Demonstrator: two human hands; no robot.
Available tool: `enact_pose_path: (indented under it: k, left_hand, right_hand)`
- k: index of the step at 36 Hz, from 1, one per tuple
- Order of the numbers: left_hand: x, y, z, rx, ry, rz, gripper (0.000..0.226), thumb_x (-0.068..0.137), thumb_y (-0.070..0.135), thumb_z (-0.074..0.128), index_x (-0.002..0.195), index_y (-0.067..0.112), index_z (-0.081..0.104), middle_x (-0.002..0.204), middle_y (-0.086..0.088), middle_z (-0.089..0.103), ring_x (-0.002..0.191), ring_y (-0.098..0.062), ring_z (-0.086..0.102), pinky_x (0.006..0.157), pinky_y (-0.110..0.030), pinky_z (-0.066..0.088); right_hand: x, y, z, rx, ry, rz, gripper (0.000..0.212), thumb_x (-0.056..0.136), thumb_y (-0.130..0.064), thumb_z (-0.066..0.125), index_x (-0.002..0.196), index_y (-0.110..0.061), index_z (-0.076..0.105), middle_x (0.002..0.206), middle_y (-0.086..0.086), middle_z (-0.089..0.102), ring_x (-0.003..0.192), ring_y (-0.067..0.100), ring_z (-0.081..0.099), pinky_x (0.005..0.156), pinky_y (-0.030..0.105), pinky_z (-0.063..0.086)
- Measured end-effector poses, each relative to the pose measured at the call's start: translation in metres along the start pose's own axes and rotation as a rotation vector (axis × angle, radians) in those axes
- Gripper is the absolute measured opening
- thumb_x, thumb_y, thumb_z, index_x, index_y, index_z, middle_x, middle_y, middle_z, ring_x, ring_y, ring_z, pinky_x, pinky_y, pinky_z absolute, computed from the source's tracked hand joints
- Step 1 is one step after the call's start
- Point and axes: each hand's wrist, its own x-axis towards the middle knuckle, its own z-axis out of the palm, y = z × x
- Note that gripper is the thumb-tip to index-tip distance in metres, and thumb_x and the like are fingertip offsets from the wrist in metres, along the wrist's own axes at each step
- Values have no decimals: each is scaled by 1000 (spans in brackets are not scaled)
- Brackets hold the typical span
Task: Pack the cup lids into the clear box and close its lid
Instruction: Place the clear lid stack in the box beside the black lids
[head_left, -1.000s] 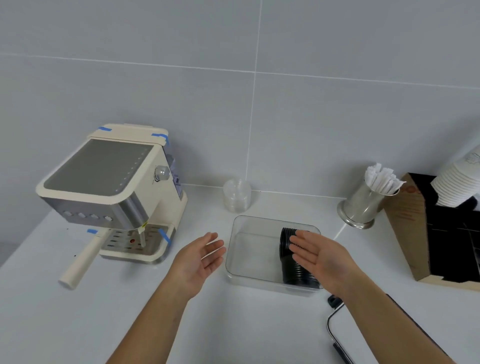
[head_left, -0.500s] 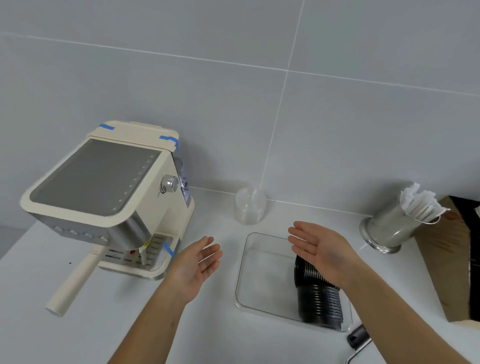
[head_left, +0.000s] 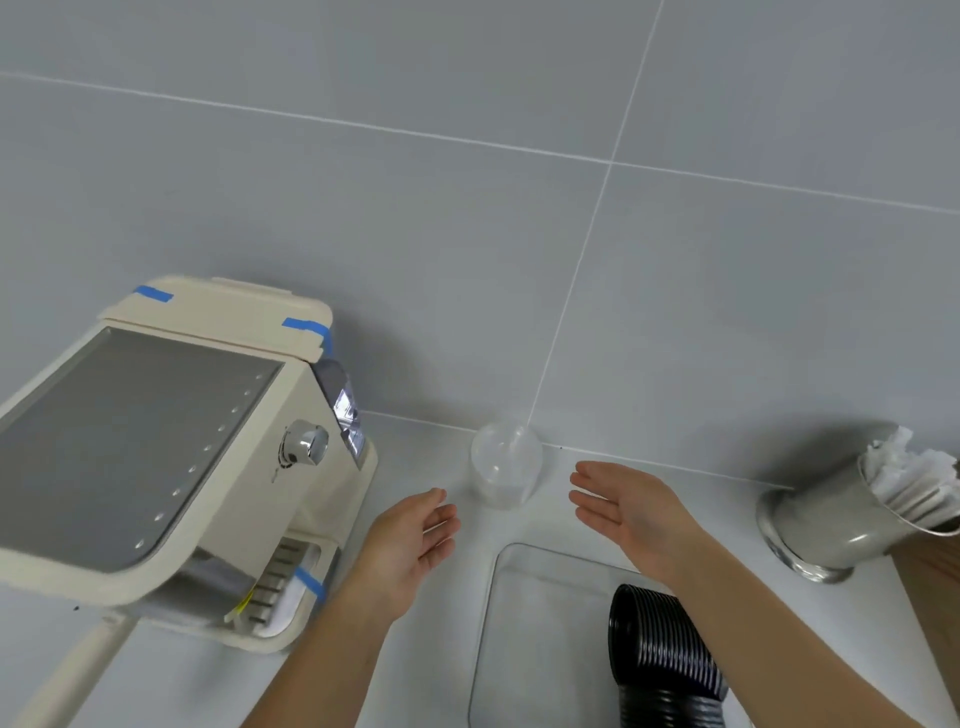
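A stack of clear cup lids (head_left: 505, 465) stands on the counter against the wall, between my two hands. My left hand (head_left: 410, 545) is open with its palm turned inward, just left of and below the stack. My right hand (head_left: 631, 512) is open too, palm inward, just to the right of the stack. Neither hand touches it. The clear box (head_left: 524, 639) lies open at the bottom of the view, below my right hand. A row of black cup lids (head_left: 660, 654) lies on its side in the box's right half.
A cream espresso machine (head_left: 171, 457) with blue tape fills the left of the counter. A steel cup of white packets (head_left: 852, 519) stands at the right, with a brown box edge (head_left: 935, 577) below it. The tiled wall rises right behind the clear lids.
Both hands have moved away from the box toward the wall and now flank the clear lid stack. The view has tilted up and left, pushing the box to the bottom edge.
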Motion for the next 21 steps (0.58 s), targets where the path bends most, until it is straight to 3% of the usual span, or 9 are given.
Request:
enact_pose_path:
  k: [5, 9, 12, 15, 21]
  left_hand:
    - [20, 2, 18, 111, 7, 18, 8, 96, 19, 59, 99, 14, 64, 102, -10, 64, 96, -23, 62, 90, -36, 50]
    - [37, 3, 29, 190, 12, 38, 5, 96, 20, 59, 93, 20, 63, 100, -6, 60, 96, -21, 55, 84, -31, 48]
    - [53, 3, 34, 241, 16, 49, 21, 93, 30, 63, 112, 21, 66, 115, -1, 64, 107, -17, 57, 94, -32, 44]
    - [65, 4, 39, 292, 12, 36, 37, 91, 36, 64, 124, 20, 64, 123, 1, 64, 114, -16, 58, 92, -29, 44]
    - [78, 1, 46, 382, -3, 32, 29, 89, 38, 62, 102, 14, 72, 113, -9, 72, 98, -22, 63, 82, -29, 47]
  right_hand:
    - [22, 0, 15, -101, -5, 24, 12, 90, -9, 65, 102, -11, 67, 113, 9, 65, 104, 27, 64, 97, 39, 51]
    - [47, 2, 26, -192, -6, 36, 36, 88, -18, 69, 123, -13, 62, 120, 7, 64, 109, 25, 63, 96, 37, 51]
    - [60, 3, 33, -239, -32, 48, 46, 87, -24, 70, 130, -17, 56, 122, 5, 62, 108, 24, 60, 99, 38, 49]
    - [69, 3, 39, -248, -42, 84, 32, 88, -24, 70, 118, -19, 62, 123, 8, 63, 112, 27, 61, 101, 39, 48]
    - [77, 6, 45, -308, -65, 107, 13, 87, -20, 66, 100, -19, 71, 118, 10, 69, 113, 26, 65, 104, 39, 46]
